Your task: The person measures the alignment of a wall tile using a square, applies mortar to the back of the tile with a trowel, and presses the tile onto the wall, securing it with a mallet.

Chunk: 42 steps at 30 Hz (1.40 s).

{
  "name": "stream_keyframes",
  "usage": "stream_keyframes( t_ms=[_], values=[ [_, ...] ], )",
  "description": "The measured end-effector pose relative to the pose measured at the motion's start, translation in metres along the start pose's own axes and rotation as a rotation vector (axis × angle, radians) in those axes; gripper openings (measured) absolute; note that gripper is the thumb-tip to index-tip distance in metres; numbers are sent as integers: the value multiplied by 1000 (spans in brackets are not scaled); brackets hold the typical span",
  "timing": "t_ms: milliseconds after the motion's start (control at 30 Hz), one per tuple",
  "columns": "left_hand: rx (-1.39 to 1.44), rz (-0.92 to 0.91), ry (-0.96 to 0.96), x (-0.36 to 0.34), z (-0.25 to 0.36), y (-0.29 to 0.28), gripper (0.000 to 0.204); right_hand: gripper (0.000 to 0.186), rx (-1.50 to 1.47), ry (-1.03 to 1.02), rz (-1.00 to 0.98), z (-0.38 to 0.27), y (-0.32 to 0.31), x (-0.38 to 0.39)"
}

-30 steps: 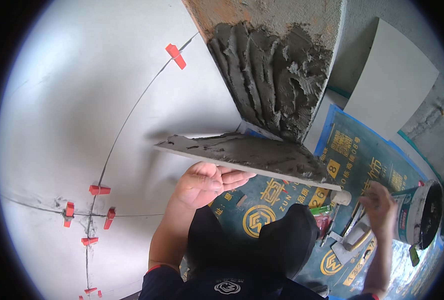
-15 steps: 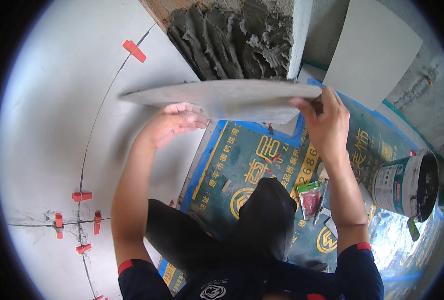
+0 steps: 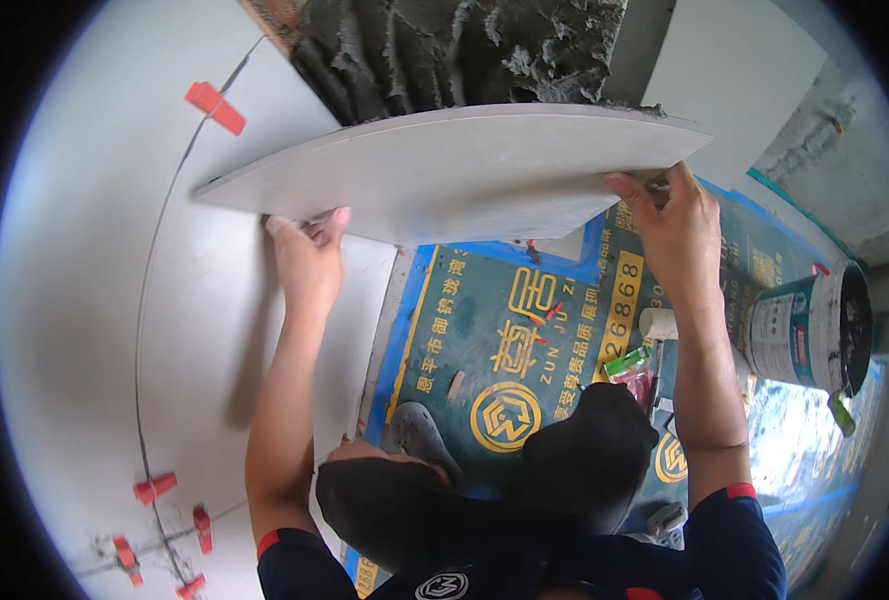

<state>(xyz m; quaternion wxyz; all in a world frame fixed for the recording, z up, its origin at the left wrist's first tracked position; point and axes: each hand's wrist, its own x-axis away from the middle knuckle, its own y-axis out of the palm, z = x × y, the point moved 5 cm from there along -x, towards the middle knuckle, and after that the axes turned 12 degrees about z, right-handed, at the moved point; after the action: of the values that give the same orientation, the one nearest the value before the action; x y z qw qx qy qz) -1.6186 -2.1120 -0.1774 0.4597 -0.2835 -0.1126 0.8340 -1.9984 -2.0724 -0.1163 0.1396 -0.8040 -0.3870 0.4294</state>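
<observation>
A light grey tile [image 3: 455, 165] is held up in front of me, tilted, its long upper edge flecked with mortar. My left hand [image 3: 308, 245] grips its lower left edge, thumb on the near face and fingers behind. At the right end, my right hand [image 3: 673, 215] pinches the edge in the same way, with its fingertips partly hidden. Just beyond the tile lies a bed of dark grey mortar [image 3: 445, 50], combed into thick ridges. Pale laid tiles [image 3: 75, 260] spread out on the left, with red levelling wedges [image 3: 215, 107] standing along their joints.
Green protective sheeting [image 3: 465, 330] with yellow print and blue tape covers the floor between my legs. To the right stands a mortar-smeared bucket [image 3: 800, 330]. A green-and-red packet [image 3: 630, 370] lies near my right knee. A pale panel [image 3: 730, 80] stands at the upper right.
My left hand has gone from loosely touching the tile's underside to gripping its left edge. The tile has tilted to show more of its near face. My view and legs have shifted.
</observation>
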Motion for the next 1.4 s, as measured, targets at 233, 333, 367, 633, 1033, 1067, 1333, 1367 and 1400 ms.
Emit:
stream_keyframes(
  t_ms=[233, 333, 367, 633, 1033, 1067, 1333, 1367, 1400],
  values=[
    [-106, 129, 100, -2, 28, 4, 42, 43, 133, 9, 39, 8, 1, 3],
    [-60, 139, 110, -5, 36, 5, 40, 44, 154, 90, 35, 17, -2, 2],
    [-111, 137, 114, -7, 37, 5, 39, 44, 152, 81, 31, 17, -2, 2],
    [-112, 145, 143, -28, 20, 7, 40, 44, 172, 143, 5, 2, 11, -2],
    [-120, 114, 188, -60, 17, 30, 46, 41, 176, 124, 13, -8, 19, -9],
    [-132, 98, 179, -61, 18, 32, 46, 41, 177, 124, 15, -6, 18, -10],
    [-137, 106, 178, -66, 23, 34, 49, 44, 195, 101, 13, -4, 20, -16],
    [-138, 93, 169, -67, 23, 36, 48, 44, 196, 101, 14, -4, 21, -16],
    [-136, 92, 169, -69, 23, 39, 48, 44, 179, 109, 21, -5, 21, -16]
  ],
)
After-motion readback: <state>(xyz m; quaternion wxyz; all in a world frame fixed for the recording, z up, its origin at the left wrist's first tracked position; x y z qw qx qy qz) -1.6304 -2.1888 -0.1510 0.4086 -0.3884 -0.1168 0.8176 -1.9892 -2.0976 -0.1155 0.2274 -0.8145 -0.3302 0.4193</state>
